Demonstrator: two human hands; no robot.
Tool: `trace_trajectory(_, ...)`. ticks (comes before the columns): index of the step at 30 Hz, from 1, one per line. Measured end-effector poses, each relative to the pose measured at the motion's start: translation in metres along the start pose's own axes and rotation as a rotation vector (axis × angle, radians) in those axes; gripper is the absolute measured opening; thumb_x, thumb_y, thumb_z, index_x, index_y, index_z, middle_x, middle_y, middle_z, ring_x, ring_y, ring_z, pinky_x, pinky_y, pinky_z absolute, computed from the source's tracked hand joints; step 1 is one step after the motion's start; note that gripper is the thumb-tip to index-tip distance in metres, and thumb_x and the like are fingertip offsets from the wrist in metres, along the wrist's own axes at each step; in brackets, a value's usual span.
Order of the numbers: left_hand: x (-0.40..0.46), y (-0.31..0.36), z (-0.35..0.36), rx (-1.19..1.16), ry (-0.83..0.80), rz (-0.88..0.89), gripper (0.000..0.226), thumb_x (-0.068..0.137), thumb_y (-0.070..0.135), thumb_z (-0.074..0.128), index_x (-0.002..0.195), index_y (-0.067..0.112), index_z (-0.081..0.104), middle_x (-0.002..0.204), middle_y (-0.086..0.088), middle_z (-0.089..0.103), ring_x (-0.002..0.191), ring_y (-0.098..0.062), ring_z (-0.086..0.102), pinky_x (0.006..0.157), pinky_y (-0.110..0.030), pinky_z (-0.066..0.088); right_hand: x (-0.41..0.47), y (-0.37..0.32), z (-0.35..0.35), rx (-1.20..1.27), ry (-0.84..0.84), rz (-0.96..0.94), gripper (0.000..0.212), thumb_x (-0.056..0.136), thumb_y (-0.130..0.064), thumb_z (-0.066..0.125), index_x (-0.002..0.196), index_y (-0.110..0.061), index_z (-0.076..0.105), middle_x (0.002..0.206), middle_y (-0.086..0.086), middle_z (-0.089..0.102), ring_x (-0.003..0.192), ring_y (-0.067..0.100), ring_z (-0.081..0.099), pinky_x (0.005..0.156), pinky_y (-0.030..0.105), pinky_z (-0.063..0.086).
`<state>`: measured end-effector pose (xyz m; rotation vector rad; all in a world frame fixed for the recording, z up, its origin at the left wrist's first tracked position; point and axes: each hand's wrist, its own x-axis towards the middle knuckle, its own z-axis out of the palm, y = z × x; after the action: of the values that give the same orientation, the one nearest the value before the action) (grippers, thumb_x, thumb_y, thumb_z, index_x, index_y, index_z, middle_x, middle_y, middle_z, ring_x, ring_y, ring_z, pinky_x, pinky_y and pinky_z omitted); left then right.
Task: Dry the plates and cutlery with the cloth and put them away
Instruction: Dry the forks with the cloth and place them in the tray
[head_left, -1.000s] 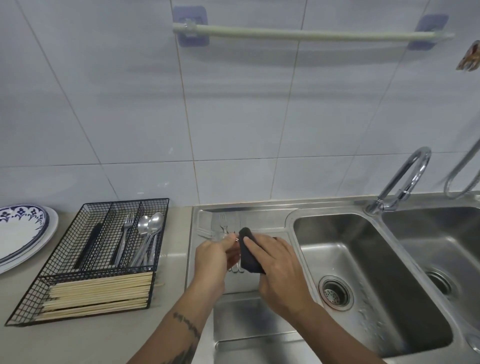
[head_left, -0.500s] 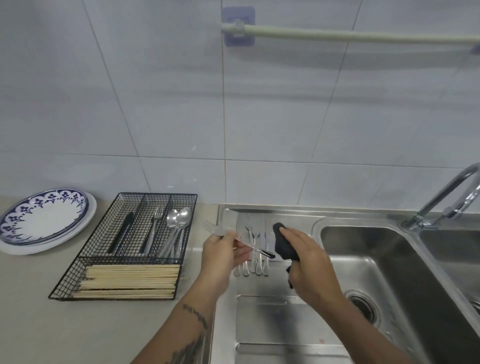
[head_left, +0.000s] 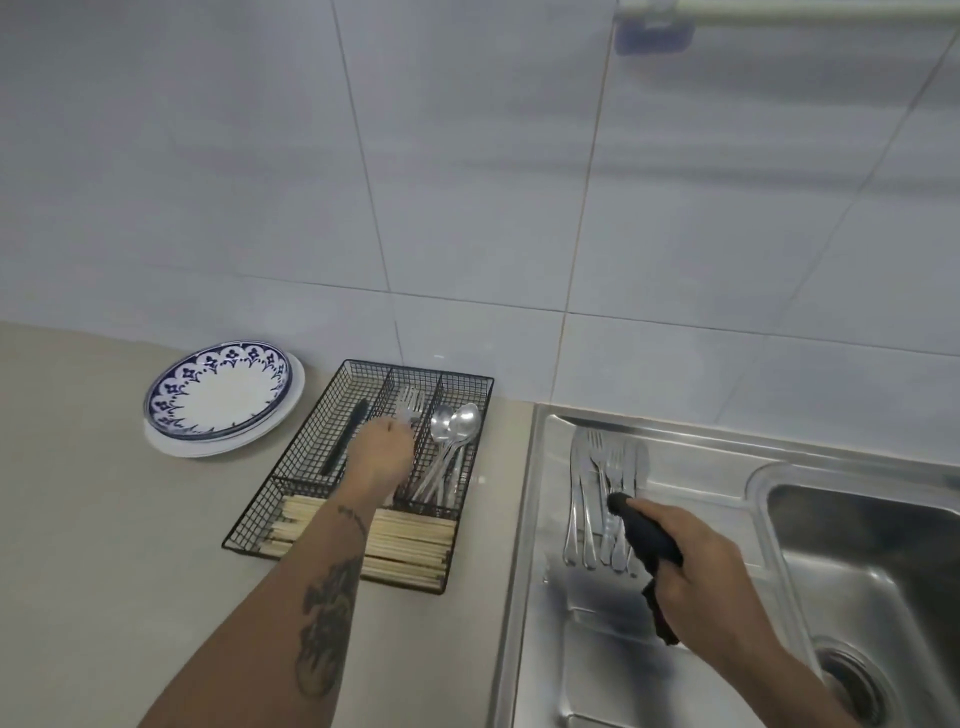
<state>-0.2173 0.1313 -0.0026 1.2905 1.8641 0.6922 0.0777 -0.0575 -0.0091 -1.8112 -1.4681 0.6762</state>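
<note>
Left hand (head_left: 384, 453) now over cutlery tray (head_left: 306, 452)

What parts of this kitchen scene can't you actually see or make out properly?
- Head view: the left hand covers the fork handle, so its grip is unclear.
- The cutlery on the draining board is motion-blurred; the count is uncertain.
- The right hand hides much of the cloth.
- The sink is cut off by the right edge.
- The wall rail is cut off at the top.
</note>
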Motion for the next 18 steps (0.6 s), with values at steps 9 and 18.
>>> trace_trajectory(9,0.043,-0.017,0.005,0.386,-0.036,0.056,0.043,0.088,0.007,0.055,0.131,0.012,0.062,0.11,-0.011,0.064,0.078,-0.017,0.06,0.071,-0.031,0.052,0.014,0.009,-0.009,0.084,0.1,0.082,0.072,0.078,0.018,0.044,0.114,-0.041,0.066,0.078,-0.019,0.065,0.064,0.019,0.066,0.048,0.023,0.049)
trace_trajectory(18,-0.007,0.021,0.057,0.291,0.115,0.518,0.026,0.091,0.008,0.055,0.112,0.016,0.068,0.112,-0.001,0.061,0.097,-0.017,0.056,0.088,-0.038,0.053,0.018,0.016,-0.023,0.04,0.167,0.08,0.064,0.079,0.015,0.046,0.118,-0.032,0.065,0.085,-0.016,0.062,0.072,0.019,0.062,0.069,0.039,0.056)
